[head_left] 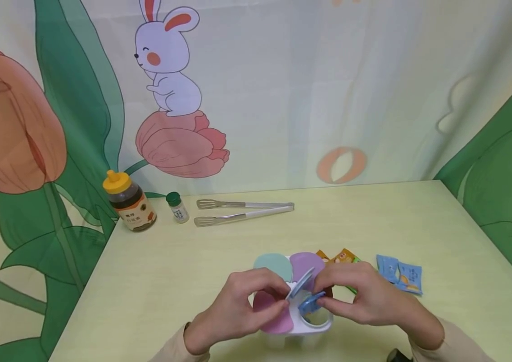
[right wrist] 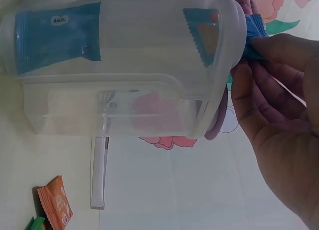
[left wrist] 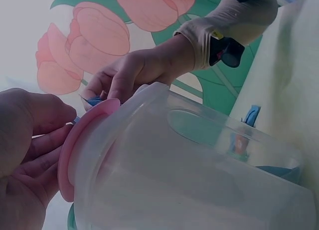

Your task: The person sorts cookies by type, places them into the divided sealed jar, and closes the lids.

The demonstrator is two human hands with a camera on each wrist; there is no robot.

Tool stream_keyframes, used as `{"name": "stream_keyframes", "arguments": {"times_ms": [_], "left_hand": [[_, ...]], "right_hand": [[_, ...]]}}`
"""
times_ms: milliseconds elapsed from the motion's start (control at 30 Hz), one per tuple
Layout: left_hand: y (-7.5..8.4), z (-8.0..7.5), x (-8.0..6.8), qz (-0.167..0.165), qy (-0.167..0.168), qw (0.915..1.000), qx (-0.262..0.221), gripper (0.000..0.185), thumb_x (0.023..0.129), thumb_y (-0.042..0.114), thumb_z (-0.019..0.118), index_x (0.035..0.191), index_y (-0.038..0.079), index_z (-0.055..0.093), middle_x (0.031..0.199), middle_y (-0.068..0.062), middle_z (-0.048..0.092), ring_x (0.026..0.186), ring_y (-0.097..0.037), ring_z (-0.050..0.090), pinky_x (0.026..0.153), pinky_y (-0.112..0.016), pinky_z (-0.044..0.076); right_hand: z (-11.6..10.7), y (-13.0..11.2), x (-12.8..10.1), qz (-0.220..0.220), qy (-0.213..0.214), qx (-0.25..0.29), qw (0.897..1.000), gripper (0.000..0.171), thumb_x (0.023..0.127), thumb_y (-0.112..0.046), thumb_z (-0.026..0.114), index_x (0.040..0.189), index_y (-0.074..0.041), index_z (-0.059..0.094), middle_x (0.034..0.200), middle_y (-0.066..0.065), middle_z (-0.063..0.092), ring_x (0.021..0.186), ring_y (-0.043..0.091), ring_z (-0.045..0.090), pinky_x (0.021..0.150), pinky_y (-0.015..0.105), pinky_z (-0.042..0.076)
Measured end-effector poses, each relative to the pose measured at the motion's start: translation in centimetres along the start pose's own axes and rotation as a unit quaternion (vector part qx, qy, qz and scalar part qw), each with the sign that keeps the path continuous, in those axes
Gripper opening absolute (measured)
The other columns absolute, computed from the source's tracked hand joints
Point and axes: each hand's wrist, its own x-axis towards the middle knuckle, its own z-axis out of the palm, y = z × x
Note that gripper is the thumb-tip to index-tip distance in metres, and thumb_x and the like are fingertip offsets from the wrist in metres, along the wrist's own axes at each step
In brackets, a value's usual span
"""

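Item, nearest us: a clear plastic container (head_left: 303, 327) of four compartments, each with its own round pastel lid, standing at the near edge of the pale green table (head_left: 441, 236). Walls translucent, smooth, rounded at the corners; lids matte and soft-looking, in pink (head_left: 267, 306), teal (head_left: 271, 264) and purple (head_left: 304, 262).

Our left hand (head_left: 237, 309) curls over the pink lid, fingers resting on it, apparently to steady the box. The blue lid (head_left: 300, 284) stands tilted up, leaving the near right compartment open.

Our right hand (head_left: 366, 296) pinches a small blue packet (head_left: 312, 301) at that compartment's mouth, thumb and fingertips closed on its crimped edge; held so, it seems, to feed the packet in. The right wrist view shows blue packets through the container wall.

Item: loose packets, glossy foil, orange (head_left: 343, 257) and blue (head_left: 399, 274), just right of the container.

Item, far side: steel tongs (head_left: 244, 211), lying flat; an amber bottle (head_left: 129, 201) with yellow cap; a small green-capped jar (head_left: 177, 206).

Backdrop: printed cloth, tulips and a rabbit (head_left: 167, 60).
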Motion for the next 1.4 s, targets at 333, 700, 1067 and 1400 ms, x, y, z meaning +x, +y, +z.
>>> {"name": "stream_keyframes", "arguments": {"times_ms": [333, 700, 1067, 1400], "left_hand": [[0.2, 0.0, 0.0, -0.009, -0.002, 0.9999, 0.006, 0.021, 0.083, 0.0, 0.073, 0.101, 0.008, 0.066, 0.093, -0.004, 0.07, 0.084, -0.002, 0.066, 0.073, -0.015, 0.057], [0.2, 0.0, 0.0, -0.015, -0.001, 0.9999, 0.004, 0.02, 0.083, 0.0, 0.072, 0.1, 0.008, 0.066, 0.093, -0.003, 0.069, 0.084, -0.002, 0.066, 0.073, -0.015, 0.057], [0.2, -0.1, 0.0, -0.017, -0.004, 0.9998, 0.009, 0.022, 0.082, 0.0, 0.074, 0.101, 0.008, 0.066, 0.093, -0.003, 0.07, 0.083, -0.002, 0.067, 0.073, -0.014, 0.057], [0.1, 0.0, 0.0, -0.01, -0.004, 0.9999, 0.005, 0.021, 0.082, 0.0, 0.073, 0.101, 0.008, 0.066, 0.093, -0.003, 0.069, 0.084, -0.002, 0.066, 0.073, -0.015, 0.057]], "right_hand": [[-0.3, -0.1, -0.2, 0.002, -0.015, 0.006, 1.0, 0.026, 0.08, 0.0, 0.075, 0.101, -0.014, 0.066, 0.094, -0.003, 0.065, 0.083, 0.007, 0.059, 0.072, 0.012, 0.051], [-0.4, 0.1, -0.2, -0.048, -0.085, -0.037, 0.995, 0.016, 0.085, -0.009, 0.074, 0.098, -0.019, 0.071, 0.096, -0.006, 0.061, 0.088, 0.005, 0.055, 0.082, 0.01, 0.047], [-0.8, 0.3, -0.2, -0.039, -0.139, -0.048, 0.988, 0.012, 0.089, -0.013, 0.069, 0.098, -0.021, 0.07, 0.098, -0.012, 0.061, 0.093, 0.004, 0.053, 0.087, 0.011, 0.043], [-1.5, 0.9, -0.9, -0.012, -0.073, -0.007, 0.997, 0.029, 0.08, -0.001, 0.076, 0.104, -0.016, 0.068, 0.098, -0.003, 0.069, 0.091, 0.009, 0.064, 0.083, 0.016, 0.053]]}}
